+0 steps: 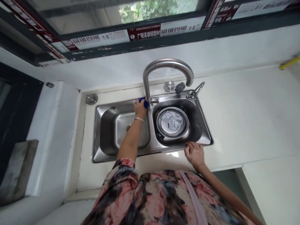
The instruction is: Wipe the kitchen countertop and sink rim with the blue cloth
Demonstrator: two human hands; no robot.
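Observation:
My left hand [140, 108] is closed on a blue cloth [144, 102], pressed against the base of the curved metal faucet [147, 82]. Most of the cloth is hidden by the fingers and the faucet. My right hand [195, 153] rests at the front rim of the double sink [164, 147], its fingers curled in with nothing visible in them. In the right basin sits a round metal pan with a perforated insert [172, 131], and a crumpled clear plastic piece [172, 120] lies on it. The left basin [109, 125] is bare steel with a drain.
Behind the right basin are a steel wool scrubber [180, 87] and a round metal drain stopper [169, 86]. A small chrome tap [197, 90] stands at the back right corner. Another metal disc [91, 99] lies at the back left. White countertop [246, 118] extends to the right.

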